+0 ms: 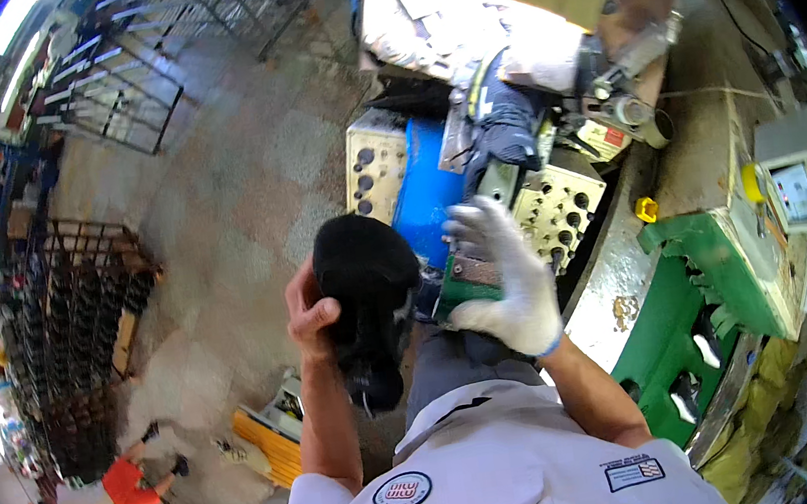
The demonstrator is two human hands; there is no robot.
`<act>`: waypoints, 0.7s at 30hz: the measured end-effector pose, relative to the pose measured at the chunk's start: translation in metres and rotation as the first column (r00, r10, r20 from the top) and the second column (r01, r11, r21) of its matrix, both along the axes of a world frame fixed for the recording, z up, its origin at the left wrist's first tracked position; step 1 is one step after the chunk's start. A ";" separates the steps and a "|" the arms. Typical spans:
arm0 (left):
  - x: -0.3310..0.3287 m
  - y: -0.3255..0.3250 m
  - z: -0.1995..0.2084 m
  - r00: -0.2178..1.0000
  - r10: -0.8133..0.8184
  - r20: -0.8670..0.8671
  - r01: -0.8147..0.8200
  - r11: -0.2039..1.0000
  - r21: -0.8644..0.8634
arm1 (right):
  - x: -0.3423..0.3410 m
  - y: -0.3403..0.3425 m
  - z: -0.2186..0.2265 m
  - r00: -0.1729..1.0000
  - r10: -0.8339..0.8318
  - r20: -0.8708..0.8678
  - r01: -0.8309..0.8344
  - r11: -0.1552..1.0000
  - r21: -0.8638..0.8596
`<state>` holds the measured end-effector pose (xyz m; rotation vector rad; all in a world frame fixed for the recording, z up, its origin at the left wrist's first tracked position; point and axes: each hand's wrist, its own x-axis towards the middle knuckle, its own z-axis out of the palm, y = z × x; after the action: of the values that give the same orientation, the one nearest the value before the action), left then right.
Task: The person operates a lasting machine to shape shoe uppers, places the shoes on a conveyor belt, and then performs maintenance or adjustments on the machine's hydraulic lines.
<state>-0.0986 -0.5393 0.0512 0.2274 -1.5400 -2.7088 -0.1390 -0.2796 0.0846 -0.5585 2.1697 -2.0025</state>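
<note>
My bare left hand (308, 309) grips a black shoe (368, 287) from its left side, with the thumb and fingers wrapped around it. The shoe is held in front of my body, its broad rounded end pointing away from me; part of it is in shadow. A white glove covers my right hand (519, 293). Its fingers are spread apart over a green metal block (464, 290) on the machine, with the thumb near the block's close side. Whether the glove touches the block I cannot tell. Beyond it lies a dark blue fabric piece (511, 123) under the bright lamp area.
Cream panels with round black knobs (560, 213) flank a blue machine cover (427, 184). At right are a green chute (674, 320) with shoes and a box with a screen (797, 194). A rack of dark shoes (81, 332) and a person in orange shorts (131, 490) are at left.
</note>
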 end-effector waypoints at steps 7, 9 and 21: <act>-0.004 0.118 -0.052 0.984 0.176 -0.026 -0.170 0.975 0.145 | 0.045 0.061 -0.044 0.902 0.307 0.304 -0.243 0.942 -0.232; -0.011 0.143 -0.051 0.992 0.002 -0.124 -0.021 0.988 -0.154 | 0.056 0.087 -0.016 0.900 0.181 0.396 -0.155 0.983 -0.098; -0.046 0.316 0.029 0.648 -0.748 0.146 0.730 0.664 0.161 | 0.163 0.227 -0.016 0.706 -0.557 -0.437 0.673 0.335 0.660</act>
<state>-0.1445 -0.2236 0.0805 -0.2056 -1.8968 -3.4708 0.0236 -0.0529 0.0689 0.3758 3.3415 -0.8465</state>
